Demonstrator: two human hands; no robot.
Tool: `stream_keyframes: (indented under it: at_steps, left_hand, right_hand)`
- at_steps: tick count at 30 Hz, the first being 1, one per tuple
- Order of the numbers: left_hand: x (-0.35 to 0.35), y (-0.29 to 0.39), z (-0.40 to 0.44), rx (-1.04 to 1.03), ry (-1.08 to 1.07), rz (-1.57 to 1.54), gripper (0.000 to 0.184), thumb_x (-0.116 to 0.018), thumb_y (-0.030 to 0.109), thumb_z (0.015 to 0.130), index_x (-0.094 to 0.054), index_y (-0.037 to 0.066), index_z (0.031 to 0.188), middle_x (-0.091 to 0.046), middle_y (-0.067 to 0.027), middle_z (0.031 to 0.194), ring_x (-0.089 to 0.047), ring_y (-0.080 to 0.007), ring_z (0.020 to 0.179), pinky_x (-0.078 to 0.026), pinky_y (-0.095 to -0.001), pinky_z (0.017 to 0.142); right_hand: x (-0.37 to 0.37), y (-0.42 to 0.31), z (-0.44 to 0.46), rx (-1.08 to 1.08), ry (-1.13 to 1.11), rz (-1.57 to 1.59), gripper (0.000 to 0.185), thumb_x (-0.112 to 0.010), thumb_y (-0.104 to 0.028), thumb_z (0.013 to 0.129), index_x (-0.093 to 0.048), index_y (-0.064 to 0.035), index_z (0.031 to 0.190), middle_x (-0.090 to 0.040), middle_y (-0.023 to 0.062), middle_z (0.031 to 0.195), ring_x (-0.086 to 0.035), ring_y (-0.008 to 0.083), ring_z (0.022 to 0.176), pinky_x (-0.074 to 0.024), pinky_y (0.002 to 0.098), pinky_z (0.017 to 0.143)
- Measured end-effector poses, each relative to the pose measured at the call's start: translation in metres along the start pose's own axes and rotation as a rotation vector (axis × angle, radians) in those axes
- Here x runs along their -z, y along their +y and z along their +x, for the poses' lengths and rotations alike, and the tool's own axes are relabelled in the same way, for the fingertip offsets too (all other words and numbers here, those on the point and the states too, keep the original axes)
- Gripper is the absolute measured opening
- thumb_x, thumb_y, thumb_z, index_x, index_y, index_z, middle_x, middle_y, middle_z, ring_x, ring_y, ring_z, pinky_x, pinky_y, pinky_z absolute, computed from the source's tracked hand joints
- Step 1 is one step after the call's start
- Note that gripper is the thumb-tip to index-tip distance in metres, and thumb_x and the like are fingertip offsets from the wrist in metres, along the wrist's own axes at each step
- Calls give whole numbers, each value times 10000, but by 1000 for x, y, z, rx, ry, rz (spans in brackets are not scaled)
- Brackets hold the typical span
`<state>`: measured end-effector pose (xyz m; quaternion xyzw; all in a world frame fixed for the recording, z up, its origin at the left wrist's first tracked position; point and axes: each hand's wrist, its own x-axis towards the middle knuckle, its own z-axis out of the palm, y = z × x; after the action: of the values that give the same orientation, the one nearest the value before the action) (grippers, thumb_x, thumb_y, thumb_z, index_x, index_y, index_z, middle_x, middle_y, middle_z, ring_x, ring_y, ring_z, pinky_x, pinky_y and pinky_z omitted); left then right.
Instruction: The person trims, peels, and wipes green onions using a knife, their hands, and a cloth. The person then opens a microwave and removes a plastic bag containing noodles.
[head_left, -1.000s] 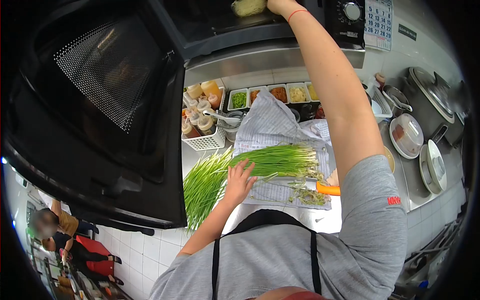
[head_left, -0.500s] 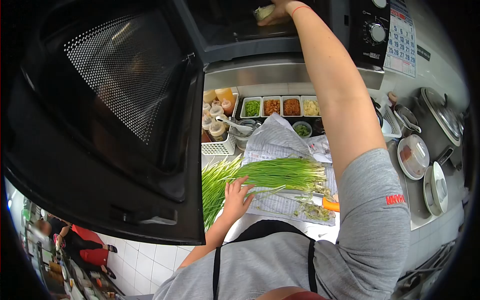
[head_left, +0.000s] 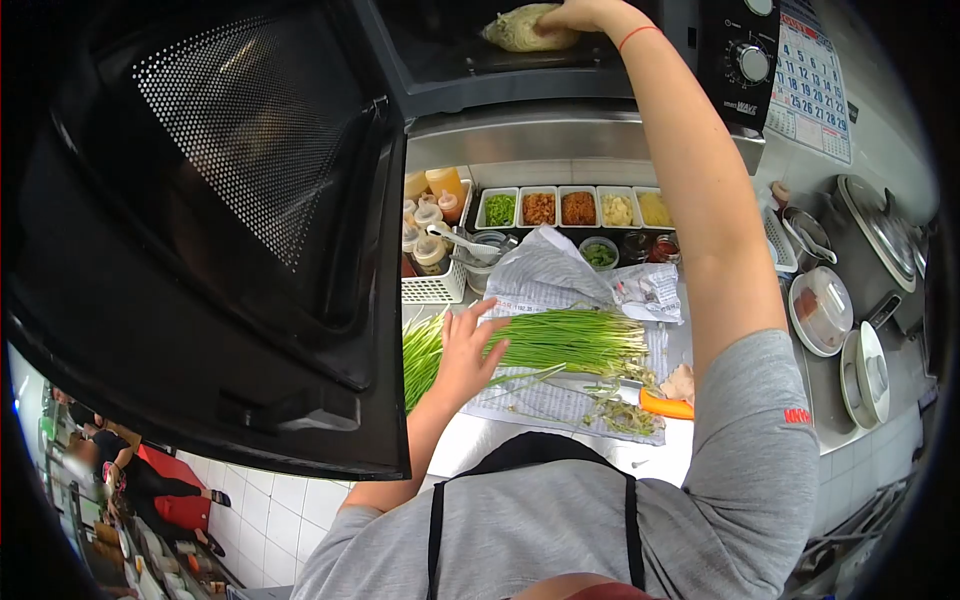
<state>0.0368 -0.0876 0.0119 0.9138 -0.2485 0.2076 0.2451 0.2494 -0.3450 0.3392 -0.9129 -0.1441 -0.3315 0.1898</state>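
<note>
My right hand (head_left: 585,15) reaches up into the open microwave (head_left: 430,85) and grips one end of a clear bag of pale food (head_left: 530,28); what the food is I cannot make out. Down at the worktop, my left hand (head_left: 466,352) has its fingers spread and holds nothing. It is over or just in front of a bunch of long green chives or thin spring onions (head_left: 570,338) lying on newspaper (head_left: 545,268). An orange-handled knife (head_left: 665,404) lies beside the roots and trimmings (head_left: 625,415).
The microwave door (head_left: 240,250) swings out wide on the left. Behind the greens stand white tubs of toppings (head_left: 540,207) and a white basket (head_left: 432,290) of sauce bottles. At right are a large lidded pot (head_left: 875,240) and dishes (head_left: 865,375). A person (head_left: 125,465) is far off at lower left.
My right hand has drawn the bag outward, so more of it shows at the microwave opening. My left hand has risen slightly off the greens, fingers spread wider.
</note>
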Motion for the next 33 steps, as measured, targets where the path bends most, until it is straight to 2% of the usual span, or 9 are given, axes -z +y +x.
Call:
stream_keyframes:
  at_steps: [4, 6, 8, 10, 15, 18, 24, 28, 33]
  left_hand:
    - [20, 9, 29, -71, 60, -15, 278, -633, 150, 800, -580, 140, 1073, -451, -75, 1264, -422, -283, 1173, -206, -570, 1023]
    - [31, 12, 45, -157, 146, 2, 263, -637, 143, 797, -589, 137, 1055, -479, -71, 1231, -439, -275, 1157, -210, -567, 1019]
    - [50, 18, 69, -184, 172, 34, 267, -656, 106, 778, -599, 104, 1039, -516, -93, 1209, -460, -300, 1146, -260, -520, 1016]
    - [65, 20, 97, -248, 294, -91, 220, -628, 86, 793, -603, 70, 1011, -547, -111, 1161, -493, -288, 1116, -343, -424, 975]
    - [99, 38, 176, -440, 496, -125, 140, -586, 83, 823, -598, 36, 955, -580, -114, 1014, -553, -265, 945, -440, -343, 797]
    - [110, 43, 225, -459, 634, -153, 112, -561, 100, 839, -590, 24, 915, -573, -114, 883, -569, -255, 814, -457, -337, 705]
    - [108, 22, 313, -276, 825, 43, 153, -544, 147, 840, -612, 66, 950, -584, -112, 919, -570, -302, 877, -460, -405, 768]
    - [109, 18, 344, -47, 699, 68, 197, -576, 186, 803, -646, 109, 971, -613, -122, 995, -587, -301, 953, -470, -409, 807]
    - [112, 5, 362, 79, 594, -76, 122, -592, 150, 794, -667, 80, 860, -657, -141, 788, -639, -308, 828, -493, -395, 744]
  right_hand:
    - [15, -10, -29, 89, 150, -283, 513, -767, -351, 591, -617, -55, 982, -599, 216, 1024, -578, 342, 988, -454, 435, 868]
    - [22, -23, -46, 73, 71, -258, 388, -738, -309, 626, -640, -66, 912, -616, 183, 981, -588, 328, 970, -452, 461, 854]
    - [18, -23, -50, 55, -12, -229, 266, -708, -267, 662, -663, -76, 841, -634, 151, 938, -598, 313, 952, -450, 487, 841]
    - [8, -19, -49, 150, 217, -258, 125, -643, -178, 698, -677, -106, 794, -650, 100, 906, -600, 301, 954, -439, 530, 817]
    - [4, 12, -31, 67, 275, -294, 137, -601, -74, 700, -654, 29, 771, -626, 244, 845, -617, 385, 831, -510, 418, 738]
    - [10, 15, -30, 21, 194, -277, 161, -613, -77, 697, -661, 31, 807, -627, 248, 874, -614, 380, 861, -506, 426, 755]
    - [15, 13, -32, -11, 143, -269, 184, -632, -87, 686, -662, 27, 828, -623, 254, 895, -612, 373, 880, -504, 426, 770]
    - [16, 6, -32, 61, 250, -233, 169, -613, -97, 693, -658, 23, 803, -628, 245, 874, -615, 376, 862, -506, 427, 766]
    - [9, 5, -22, 162, 424, -213, 127, -599, -105, 703, -638, -17, 787, -610, 197, 896, -607, 365, 856, -502, 426, 754]
